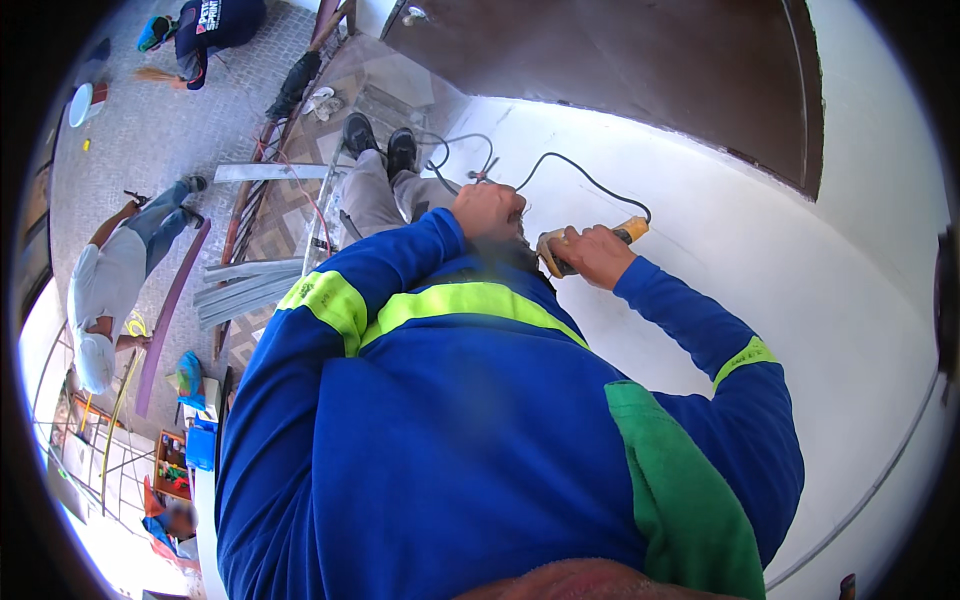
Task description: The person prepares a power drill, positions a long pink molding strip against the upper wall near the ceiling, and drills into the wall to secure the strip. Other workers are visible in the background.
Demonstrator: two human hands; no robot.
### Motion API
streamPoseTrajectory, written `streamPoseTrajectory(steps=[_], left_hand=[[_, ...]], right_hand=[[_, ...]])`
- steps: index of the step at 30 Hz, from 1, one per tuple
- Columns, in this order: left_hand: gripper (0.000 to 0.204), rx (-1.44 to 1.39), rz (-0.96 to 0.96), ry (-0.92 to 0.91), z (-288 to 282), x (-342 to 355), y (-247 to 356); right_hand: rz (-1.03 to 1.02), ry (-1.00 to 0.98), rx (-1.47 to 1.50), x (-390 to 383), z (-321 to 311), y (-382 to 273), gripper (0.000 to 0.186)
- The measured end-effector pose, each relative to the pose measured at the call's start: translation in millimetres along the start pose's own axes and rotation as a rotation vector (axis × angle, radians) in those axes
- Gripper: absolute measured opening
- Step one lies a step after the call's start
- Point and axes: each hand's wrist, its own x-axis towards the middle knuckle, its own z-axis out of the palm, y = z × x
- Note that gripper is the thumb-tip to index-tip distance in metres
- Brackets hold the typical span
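Our right hand [597, 256] is wrapped tight around a yellow power tool [633, 230], fingers curled over its body, and we're holding it up in front of the white wall [800, 320]. Off its rear end goes the black cord [590, 180], arcing left across that wall. And just left of the tool, here's our left hand [485, 210], in close with fingers bent! What they might be gripping is lost in a dark blur, so we can't tell. Past our hands, two dark shoes [400, 150]; left of those, a stack of grey metal strips [250, 290]. Farther left, a co-worker [110, 275] in a pale top has a long purple strip [171, 315], while another person [215, 28] bends over with a broom [158, 74].
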Motion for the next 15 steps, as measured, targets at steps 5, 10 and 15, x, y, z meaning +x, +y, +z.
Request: streamPoseTrajectory(steps=[5, 10, 15], left_hand=[[0.018, 0.038, -0.056, -0.083, -11, 4, -7], [0.022, 0.010, -0.053, -0.107, -13, 7, -6], [0.024, -0.033, -0.050, -0.197, -10, 7, -15]], right_hand=[[0.075, -0.019, 0.010, 18, 2, 0, 0.043], [0.028, -0.017, -0.005, 14, 16, 18, 0.056], [-0.051, -0.023, 0.142, 28, 35, 29, 0.073]])
